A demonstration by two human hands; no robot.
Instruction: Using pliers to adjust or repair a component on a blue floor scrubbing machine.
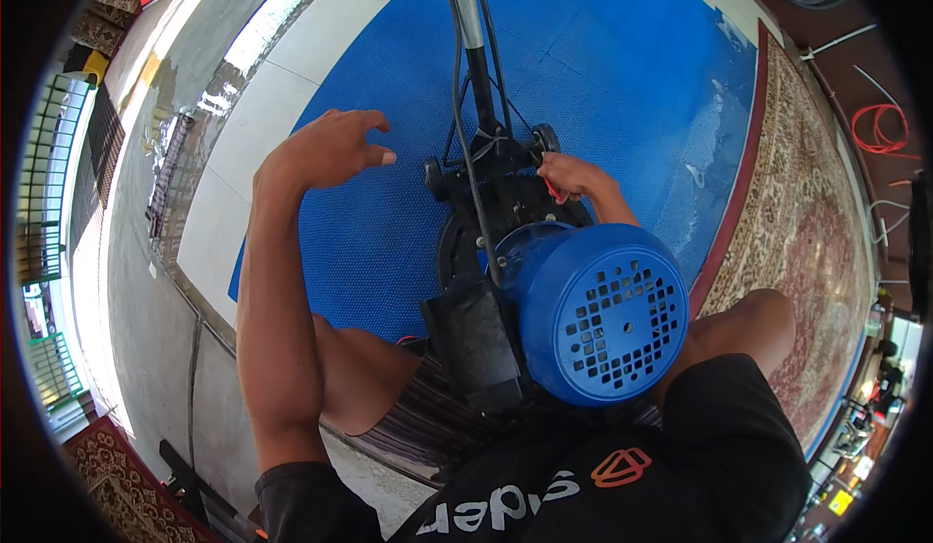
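A floor machine with a blue motor housing (604,315), a black junction box (471,349) and a long metal pole (468,14) lies tipped toward me between my legs. My left hand (335,150) hangs in the air left of the machine's wheels, fingers apart and curved, holding nothing. My right hand (573,179) is closed on a small red object (555,193) beside the right wheel (546,143), at the black bracket (501,198); what exactly the red object is cannot be made out. A dark cable runs down along the pole to the motor.
A textured blue mat (632,48) lies under the machine, bordered by pale tiles (233,164). Patterned rugs (797,203) lie at right and lower left. Wet concrete (146,252) is on the left. A red hose (875,127) and grey pipes show at the far right.
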